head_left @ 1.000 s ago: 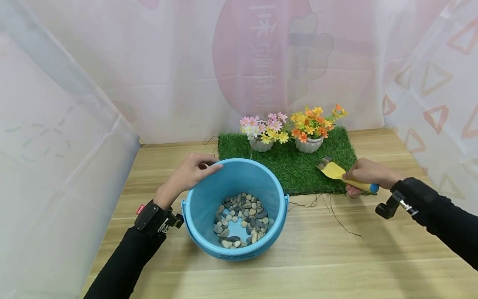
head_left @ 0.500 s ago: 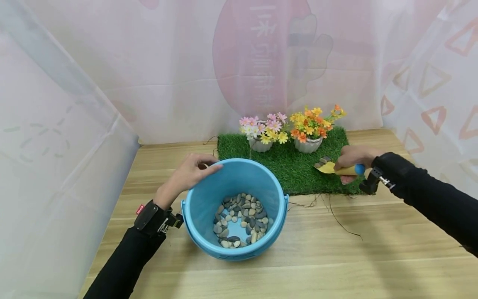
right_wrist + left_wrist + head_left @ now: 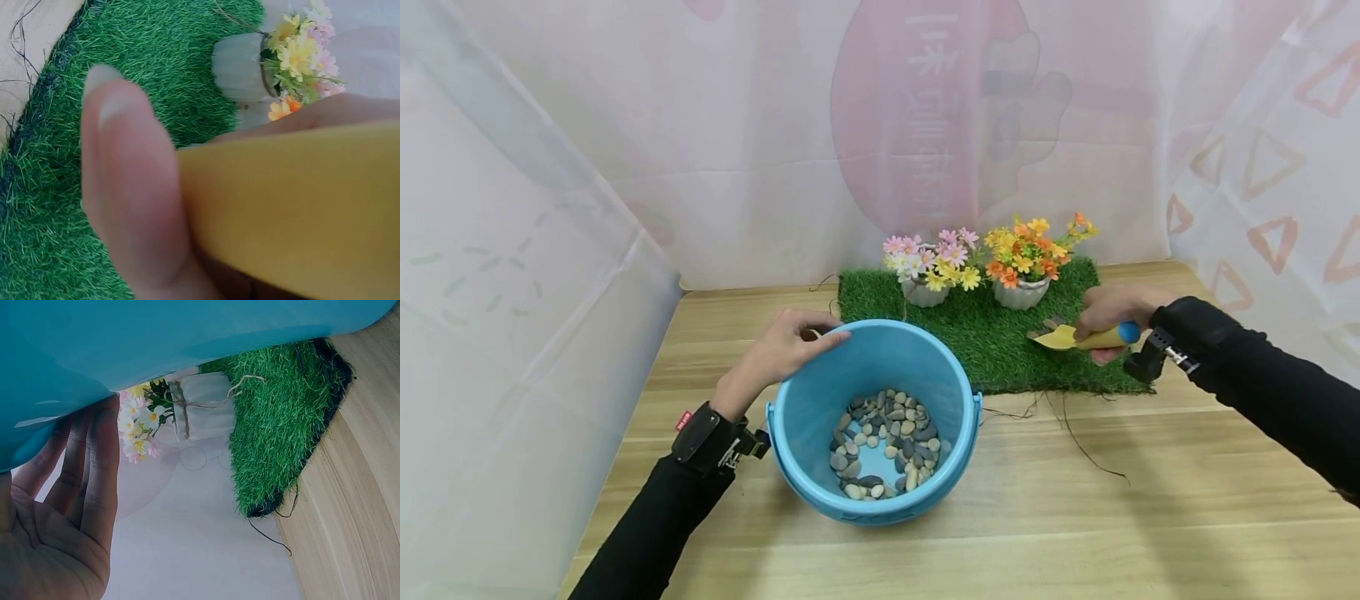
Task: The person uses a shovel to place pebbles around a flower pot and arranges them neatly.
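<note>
Trowel (image 3: 1060,337) in yellow, blue at the butt, clasped by the handle in the right hand (image 3: 1116,310), fingers curled round and bearing firmly (large and blurred in the right wrist view). Low over the right part of the green turf mat (image 3: 985,354), blade pointing left, with a few pebbles (image 3: 1054,321) at the tip; lying on the blade or on the grass, hard to tell which.

At the far-left stretch of the blue bucket (image 3: 891,354), rim pinched by the left hand (image 3: 786,343): thumb over the edge, fingers nearly straight against the outer wall. Inside, on the bottom, grey and tan stones (image 3: 921,450) around a bare blue patch. Beneath it all, a wood-grain table (image 3: 1045,517); at the back of the mat, two flowerpots (image 3: 1021,295), pale and filled with blooms.

On the backdrop (image 3: 715,125), a column of whitish characters (image 3: 932,117) across a pink shape, too faint to read safely. On the left wristband (image 3: 696,442), a red tag (image 3: 683,420) with white marks, too small to make out.
</note>
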A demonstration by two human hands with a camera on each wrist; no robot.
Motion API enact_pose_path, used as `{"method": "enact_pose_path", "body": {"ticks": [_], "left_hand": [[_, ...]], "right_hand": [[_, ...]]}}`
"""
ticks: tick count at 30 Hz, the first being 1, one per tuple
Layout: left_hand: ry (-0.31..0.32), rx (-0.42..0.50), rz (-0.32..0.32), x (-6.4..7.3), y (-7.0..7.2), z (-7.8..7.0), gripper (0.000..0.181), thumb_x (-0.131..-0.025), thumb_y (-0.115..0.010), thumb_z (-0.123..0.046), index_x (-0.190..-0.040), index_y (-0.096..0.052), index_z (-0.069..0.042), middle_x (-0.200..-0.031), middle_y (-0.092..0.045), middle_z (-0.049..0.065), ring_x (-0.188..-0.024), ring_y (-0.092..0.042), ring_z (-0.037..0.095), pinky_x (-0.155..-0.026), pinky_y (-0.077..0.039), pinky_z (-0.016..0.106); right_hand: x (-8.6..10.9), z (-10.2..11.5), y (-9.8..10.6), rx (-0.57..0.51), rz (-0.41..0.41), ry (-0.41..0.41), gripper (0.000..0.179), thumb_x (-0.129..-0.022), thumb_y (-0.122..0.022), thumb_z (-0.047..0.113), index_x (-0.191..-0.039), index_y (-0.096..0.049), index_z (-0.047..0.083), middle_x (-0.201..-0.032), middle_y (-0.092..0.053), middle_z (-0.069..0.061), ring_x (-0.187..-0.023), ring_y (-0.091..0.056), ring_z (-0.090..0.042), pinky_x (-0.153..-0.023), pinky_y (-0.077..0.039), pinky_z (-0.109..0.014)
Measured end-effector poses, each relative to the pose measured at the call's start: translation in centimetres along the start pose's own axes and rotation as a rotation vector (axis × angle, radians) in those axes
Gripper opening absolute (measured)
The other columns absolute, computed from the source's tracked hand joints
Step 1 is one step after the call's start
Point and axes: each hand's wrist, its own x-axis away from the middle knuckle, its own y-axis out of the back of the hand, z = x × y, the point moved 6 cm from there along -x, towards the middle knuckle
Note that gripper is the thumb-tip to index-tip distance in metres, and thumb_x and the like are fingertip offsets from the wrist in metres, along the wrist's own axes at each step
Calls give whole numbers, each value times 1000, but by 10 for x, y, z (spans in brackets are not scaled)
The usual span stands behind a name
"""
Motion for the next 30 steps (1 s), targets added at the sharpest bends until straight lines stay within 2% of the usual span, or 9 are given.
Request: {"method": "enact_pose_path", "body": {"ticks": [6, 8, 11, 15, 21, 25, 30], "left_hand": [[5, 0, -2, 0, -1, 0, 17, -91, -58, -35, -98, -68, -22, -85, -64, -10, -70, -60, 7, -62, -52, 32], [9, -2, 0, 1, -1, 0, 17, -91, -58, -35, -98, -68, -22, -85, -64, -10, -71, -60, 7, -63, -52, 32], [6, -2, 0, 0, -1, -1, 17, -91, -58, -35, -98, -68, -23, -85, -64, -11, -71, -60, 8, -63, -52, 32], [-12, 5, -1, -1, 0, -1, 16, -92, -58, -34, -97, -68, -23, -84, -63, -10, -71, -60, 9, -62, -52, 34], [-18, -9, -1, -2, -1, 0, 15, -92, -57, -34, -95, -67, -24, -83, -63, -11, -70, -59, 7, -62, -52, 32], [-12, -10, -4, -2, -2, 0, 16, -92, -58, -34, -96, -68, -23, -83, -63, -11, -70, -60, 8, -62, -52, 33], [-6, -19, 1, -2, -3, 1, 17, -92, -58, -34, -98, -68, -22, -85, -64, -10, -71, -59, 7, -63, -52, 32]], "right_hand": [[16, 6, 0, 55, -8, 3, 29, -93, -48, 14, -73, -63, 0, -60, -59, -8, -44, -48, -12, -44, -43, -23], [24, 12, 1, 68, -18, 24, 28, -94, -49, 16, -76, -64, 1, -65, -60, -9, -48, -53, -14, -47, -48, -24], [40, 23, 6, 61, -52, 75, 23, -95, -51, 19, -87, -65, 2, -75, -62, -11, -63, -61, -20, -60, -53, -31], [58, 44, 13, 82, -103, 168, 19, -94, -54, 20, -97, -63, 3, -83, -62, -10, -76, -62, -23, -69, -53, -34], [70, 81, 19, 112, -198, 303, 18, -93, -56, 22, -99, -62, 6, -85, -63, -6, -77, -61, -21, -69, -51, -32], [69, 109, 17, 140, -251, 435, 16, -93, -58, 24, -99, -64, 11, -82, -64, -4, -72, -60, -21, -64, -49, -30], [55, 144, -1, 189, -219, 603, 11, -91, -60, 21, -97, -65, 14, -79, -64, -1, -68, -59, -18, -59, -51, -32]]}}
